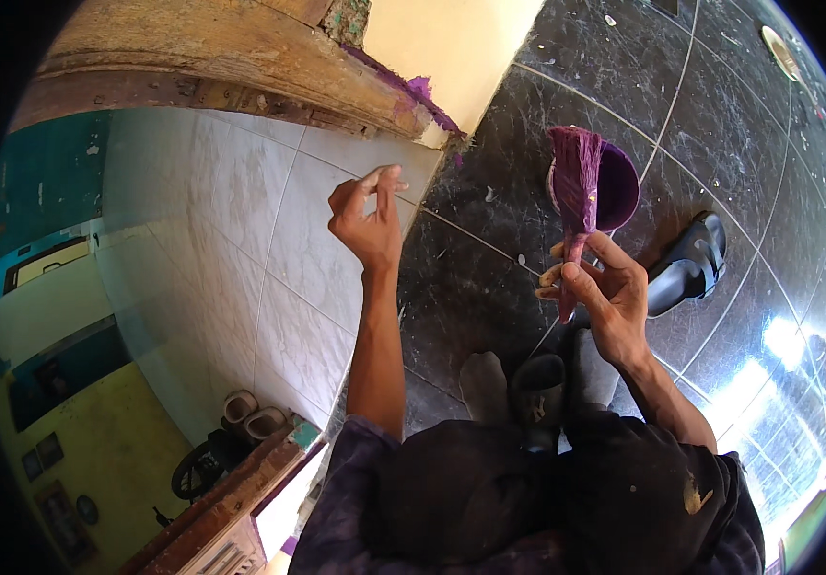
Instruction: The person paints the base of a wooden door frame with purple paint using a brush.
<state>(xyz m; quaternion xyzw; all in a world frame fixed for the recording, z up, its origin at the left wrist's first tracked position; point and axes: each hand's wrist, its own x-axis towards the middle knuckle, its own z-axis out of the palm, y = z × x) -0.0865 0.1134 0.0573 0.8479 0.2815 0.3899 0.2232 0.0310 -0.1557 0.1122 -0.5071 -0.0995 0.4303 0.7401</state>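
Note:
My right hand [612, 302] grips the handle of a paintbrush [580, 182], bristles pointing up and away from me. Purple paint coats the bristles and much of the handle. Just behind the brush, on the dark floor, stands a round container [621, 187] with a purple-coated inside, partly hidden by the bristles. My left hand [371, 216] is raised near the edge between light and dark tiles, its thumb and finger pressed tip to tip in a ring. Whether anything small is pinched there cannot be made out. Whitish smudges show on its fingertips.
A worn wooden door frame [211, 57] meets a yellow wall [442, 48] smeared with purple. A black sandal [696, 259] lies right of the container; a black shoe [537, 393] stands between my feet. A pale round lid-like thing [781, 53] lies far right.

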